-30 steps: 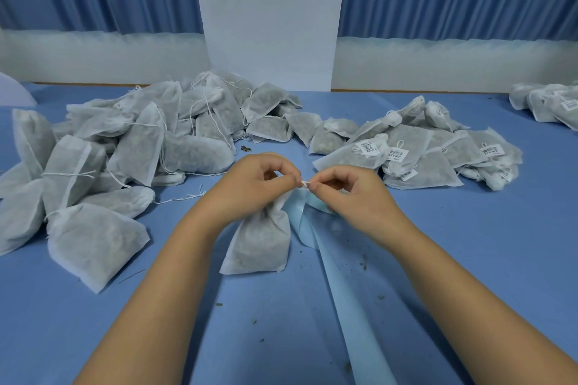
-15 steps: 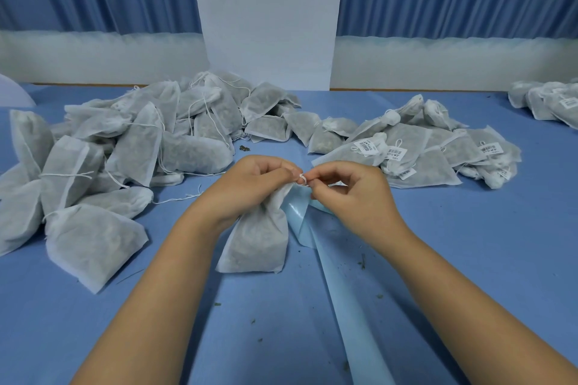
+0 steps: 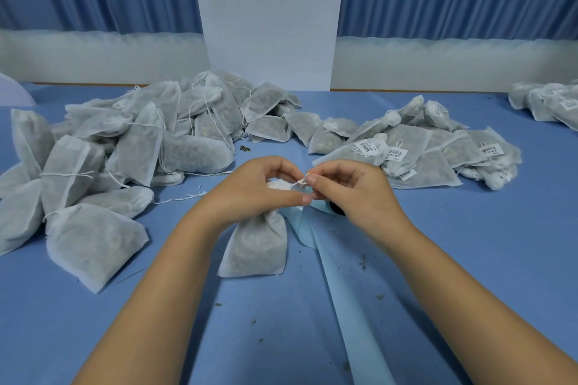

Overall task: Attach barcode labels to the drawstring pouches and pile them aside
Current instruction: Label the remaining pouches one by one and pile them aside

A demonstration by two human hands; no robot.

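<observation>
Left grip [image 3: 250, 194] clamps the pouch [image 3: 256, 250] neck, right grip [image 3: 350, 194] pinches the drawstring [image 3: 301, 182] at twelve o'clock; a jerk may snap it

Our left hand [image 3: 250, 191] and right hand [image 3: 353, 191] meet in the middle, above the blue cloth table [image 3: 469, 259]. They hold the top of a grey mesh drawstring pouch [image 3: 256, 247] that lies on the table. Just right of it, a long pale-blue paper strip [image 3: 353, 306] runs toward us. On the left sits a big heap of grey pouches with loose strings [image 3: 140, 147]. On the right, farther back, sits a heap of grey pouches with white barcode labels [image 3: 438, 153]. A small heap of labelled pouches [image 3: 550, 103] lies at the far right edge.
</observation>
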